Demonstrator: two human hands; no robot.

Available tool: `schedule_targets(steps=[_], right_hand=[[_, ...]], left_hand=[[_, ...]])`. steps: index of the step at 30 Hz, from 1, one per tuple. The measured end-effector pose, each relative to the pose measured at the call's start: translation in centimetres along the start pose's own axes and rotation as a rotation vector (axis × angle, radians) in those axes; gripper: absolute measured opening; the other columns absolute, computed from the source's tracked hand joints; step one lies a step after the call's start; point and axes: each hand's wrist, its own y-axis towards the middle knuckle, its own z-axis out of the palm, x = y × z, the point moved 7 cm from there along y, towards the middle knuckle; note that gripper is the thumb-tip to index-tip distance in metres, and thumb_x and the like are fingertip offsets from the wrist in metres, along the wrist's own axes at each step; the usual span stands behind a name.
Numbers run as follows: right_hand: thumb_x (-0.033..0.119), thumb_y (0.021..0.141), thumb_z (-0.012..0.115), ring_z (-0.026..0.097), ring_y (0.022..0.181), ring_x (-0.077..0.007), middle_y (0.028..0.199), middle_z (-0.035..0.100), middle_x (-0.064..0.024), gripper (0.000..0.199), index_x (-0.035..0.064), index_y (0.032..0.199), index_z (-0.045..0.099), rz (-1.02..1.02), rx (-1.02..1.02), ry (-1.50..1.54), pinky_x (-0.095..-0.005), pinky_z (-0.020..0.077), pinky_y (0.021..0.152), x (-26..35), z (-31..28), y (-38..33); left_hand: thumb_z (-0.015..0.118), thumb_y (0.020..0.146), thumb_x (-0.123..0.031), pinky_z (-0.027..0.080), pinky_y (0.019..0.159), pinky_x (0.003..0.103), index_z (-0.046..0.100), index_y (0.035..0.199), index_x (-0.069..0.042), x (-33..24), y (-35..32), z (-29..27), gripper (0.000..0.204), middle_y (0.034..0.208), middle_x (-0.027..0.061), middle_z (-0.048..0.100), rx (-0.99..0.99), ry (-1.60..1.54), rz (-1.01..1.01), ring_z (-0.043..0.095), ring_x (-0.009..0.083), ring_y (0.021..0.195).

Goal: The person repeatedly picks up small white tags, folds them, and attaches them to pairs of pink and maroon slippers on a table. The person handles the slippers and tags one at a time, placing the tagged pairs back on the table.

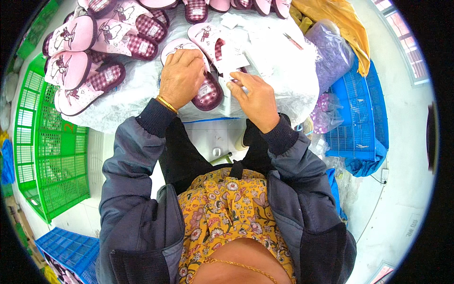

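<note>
My left hand (181,77) lies curled over a pink slipper (206,92) with a maroon checked insole, on a white plastic-covered table (283,66). My right hand (256,97) is beside it on the right, fingers pinched on a small thin tool at the slipper's edge. A white paper tag (232,60) sits between the hands, above the slipper. A second pink slipper (204,35) lies just behind.
A pile of pink slippers (90,52) fills the table's left and far edge. Loose white tags (246,28) lie scattered at the middle. A green crate (47,142) stands left, blue crates (362,113) right, purple bags (331,52) and yellow cloth (340,19) at right.
</note>
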Motion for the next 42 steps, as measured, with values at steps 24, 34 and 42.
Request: schedule_targets(steps=[24, 34, 42], right_hand=[[0.017, 0.080, 0.068, 0.059, 0.092, -0.0229, 0.089, 0.064, -0.0029, 0.010, 0.0100, 0.086, 0.063, -0.586, 0.423, -0.270, -0.0364, 0.0449, 0.083, 1.0, 0.2, 6.3], [0.020, 0.080, 0.069, 0.062, 0.081, -0.0301, 0.091, 0.067, -0.0112, 0.027, 0.0063, 0.104, 0.065, -0.216, 0.696, -0.003, -0.0363, 0.0489, 0.074, -4.5, 4.9, 8.4], [0.026, 0.081, 0.066, 0.056, 0.097, -0.0228, 0.093, 0.062, 0.0021, 0.013, 0.0157, 0.088, 0.070, -0.375, 0.233, -0.278, -0.0379, 0.0401, 0.086, -2.6, 3.0, 5.1]], left_hand=[[0.060, 0.092, -0.015, 0.049, 0.065, 0.035, 0.060, 0.098, -0.005, 2.8, -1.7, 4.9, 0.012, 0.082, 0.0108, 0.065, 0.248, -0.499, -0.550, 0.062, 0.0261, 0.072], [0.059, 0.092, -0.013, 0.050, 0.064, 0.034, 0.059, 0.098, -0.004, 3.7, -2.3, 5.9, 0.011, 0.081, 0.0096, 0.066, 0.241, -0.676, -0.618, 0.064, 0.0236, 0.069], [0.053, 0.098, -0.011, 0.045, 0.053, 0.022, 0.056, 0.098, -0.002, 3.9, -2.4, 6.8, 0.010, 0.079, 0.0026, 0.063, 0.226, -1.060, -0.699, 0.053, 0.0062, 0.056]])
